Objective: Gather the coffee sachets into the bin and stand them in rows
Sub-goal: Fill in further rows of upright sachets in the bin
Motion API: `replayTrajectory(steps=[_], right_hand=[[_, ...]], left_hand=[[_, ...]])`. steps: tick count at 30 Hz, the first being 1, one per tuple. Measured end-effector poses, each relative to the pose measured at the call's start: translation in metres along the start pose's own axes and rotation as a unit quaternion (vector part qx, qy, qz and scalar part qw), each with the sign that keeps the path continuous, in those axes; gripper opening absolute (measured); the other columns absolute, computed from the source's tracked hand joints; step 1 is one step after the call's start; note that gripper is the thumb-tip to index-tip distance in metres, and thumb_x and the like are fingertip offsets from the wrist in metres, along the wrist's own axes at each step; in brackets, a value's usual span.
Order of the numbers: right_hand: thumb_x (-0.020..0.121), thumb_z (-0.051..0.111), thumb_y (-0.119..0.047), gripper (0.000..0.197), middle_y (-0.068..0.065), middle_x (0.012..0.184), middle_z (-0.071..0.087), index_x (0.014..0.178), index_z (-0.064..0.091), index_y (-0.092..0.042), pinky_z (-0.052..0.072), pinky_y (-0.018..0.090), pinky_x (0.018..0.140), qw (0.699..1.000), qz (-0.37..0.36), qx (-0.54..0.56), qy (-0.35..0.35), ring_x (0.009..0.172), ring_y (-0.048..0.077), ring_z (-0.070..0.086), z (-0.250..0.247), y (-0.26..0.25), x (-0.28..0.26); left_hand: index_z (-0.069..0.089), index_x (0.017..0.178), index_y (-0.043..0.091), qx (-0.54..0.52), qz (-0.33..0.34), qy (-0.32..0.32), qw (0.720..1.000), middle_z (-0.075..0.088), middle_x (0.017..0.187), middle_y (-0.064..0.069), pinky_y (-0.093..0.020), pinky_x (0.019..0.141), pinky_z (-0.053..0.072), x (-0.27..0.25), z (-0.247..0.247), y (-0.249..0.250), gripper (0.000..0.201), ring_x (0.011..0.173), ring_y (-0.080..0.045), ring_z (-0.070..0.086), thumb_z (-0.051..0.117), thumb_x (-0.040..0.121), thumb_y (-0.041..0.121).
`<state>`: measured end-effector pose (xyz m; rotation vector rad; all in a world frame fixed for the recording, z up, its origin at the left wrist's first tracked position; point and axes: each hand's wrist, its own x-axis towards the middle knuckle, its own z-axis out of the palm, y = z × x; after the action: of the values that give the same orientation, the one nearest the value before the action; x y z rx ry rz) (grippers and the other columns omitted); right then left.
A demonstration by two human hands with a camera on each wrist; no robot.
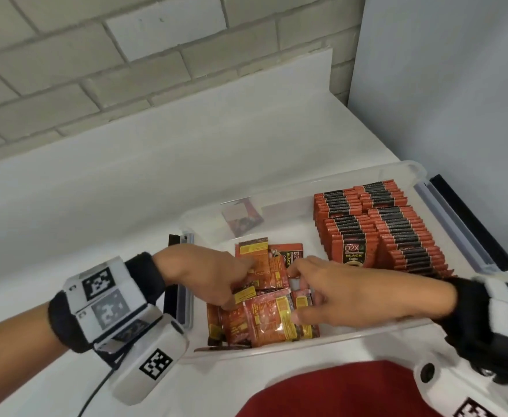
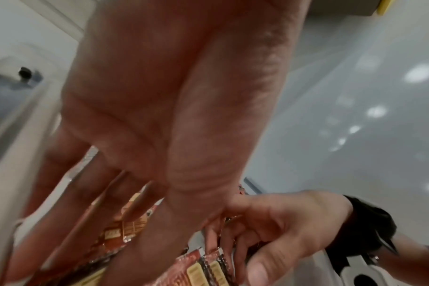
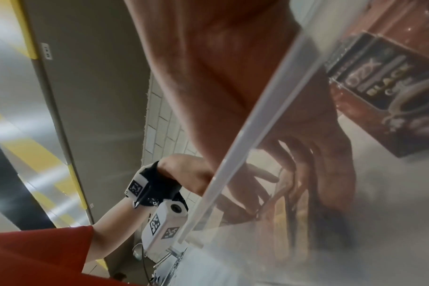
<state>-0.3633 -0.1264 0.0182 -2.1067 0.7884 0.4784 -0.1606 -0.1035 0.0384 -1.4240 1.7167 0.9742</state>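
A clear plastic bin (image 1: 306,183) sits on the white table. Red-and-black coffee sachets (image 1: 397,236) stand in packed rows in its right half. Loose sachets (image 1: 264,323) lie in a heap in the left half. My left hand (image 1: 231,284) reaches into the heap, and in the left wrist view its fingers (image 2: 91,193) lie stretched over the packets. My right hand (image 1: 303,296) is beside it, thumb and fingers pinching a few sachets (image 2: 203,269) on edge. Through the bin wall (image 3: 245,135), one standing sachet's front (image 3: 392,87) shows.
Black latch handles sit on the bin's left end (image 1: 173,296) and right end (image 1: 472,224). A grey brick wall (image 1: 126,70) runs behind the table and a pale panel (image 1: 442,85) stands at right. My red shirt (image 1: 337,389) is at the near edge.
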Motion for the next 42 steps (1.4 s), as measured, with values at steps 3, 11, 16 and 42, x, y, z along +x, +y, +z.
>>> replayTrajectory(steps=[3,11,16,42], right_hand=[[0.091,0.054,-0.052,0.057,-0.003,0.127,0.040,0.134,0.037,-0.018,0.047,0.034,0.093,1.000,0.002,0.003,-0.009,0.104,0.012,0.053,0.000,-0.005,0.005],[0.093,0.059,-0.038,0.040,-0.009,0.091,0.048,0.120,0.048,-0.012,0.036,0.014,0.055,1.000,0.004,0.011,0.001,0.076,0.004,0.046,0.001,-0.012,0.022],[0.094,0.060,-0.025,0.021,-0.005,0.088,0.052,0.107,0.048,-0.012,0.035,0.012,0.054,0.997,0.017,0.076,-0.003,0.071,0.003,0.044,0.002,-0.011,0.027],[0.099,0.049,-0.024,0.015,-0.003,0.092,0.069,0.108,0.056,-0.014,0.050,0.030,0.085,0.884,-0.030,0.467,-0.025,0.089,0.009,0.064,-0.022,-0.006,0.021]], left_hand=[[0.015,0.149,0.024,-0.008,0.016,-0.041,0.999,0.049,0.140,-0.002,-0.035,0.103,0.043,0.000,-0.005,-0.001,0.076,0.124,-0.019,0.048,0.064,0.090,0.021],[0.026,0.145,0.022,0.057,0.046,-0.032,0.997,0.038,0.141,0.001,-0.016,0.079,0.037,0.006,-0.007,0.001,0.081,0.115,-0.012,0.044,0.076,0.081,0.017],[0.036,0.138,0.019,0.039,0.078,-0.029,0.996,0.053,0.132,-0.002,-0.020,0.076,0.034,0.008,-0.008,-0.004,0.071,0.099,-0.008,0.043,0.076,0.080,0.014],[0.068,0.110,0.025,-0.136,0.139,0.100,0.976,0.069,0.091,0.019,-0.011,0.075,0.039,-0.018,-0.053,-0.029,0.027,0.083,-0.002,0.058,0.072,0.084,0.033]])
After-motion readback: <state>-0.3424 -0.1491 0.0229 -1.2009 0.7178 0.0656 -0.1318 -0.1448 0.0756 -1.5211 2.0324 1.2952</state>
